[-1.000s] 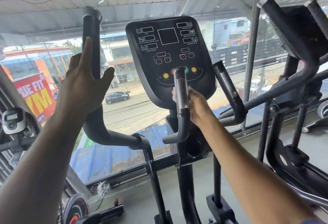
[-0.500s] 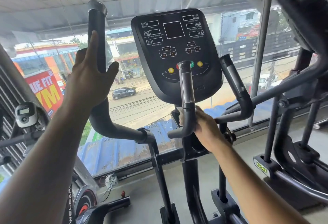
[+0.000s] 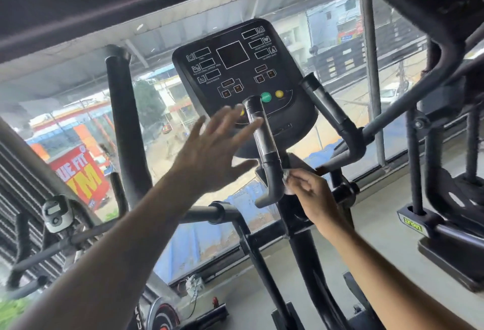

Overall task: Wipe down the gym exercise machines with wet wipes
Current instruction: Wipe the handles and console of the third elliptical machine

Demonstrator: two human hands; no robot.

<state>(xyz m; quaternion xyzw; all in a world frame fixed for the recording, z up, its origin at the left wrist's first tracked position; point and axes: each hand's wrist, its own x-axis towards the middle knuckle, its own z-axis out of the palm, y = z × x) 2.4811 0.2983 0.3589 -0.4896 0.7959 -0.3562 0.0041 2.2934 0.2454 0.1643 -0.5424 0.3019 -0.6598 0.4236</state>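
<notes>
Head view: the right hand pinches a white wipe against the lower bend of the inner grip, just below the console. The left hand hangs in the air with fingers spread wide, holding nothing, its fingertips close to the grip's top. The tall handlebar stands well to its left.

Daylight through window, motion blur throughout, dim ceiling, edges bowed
</notes>
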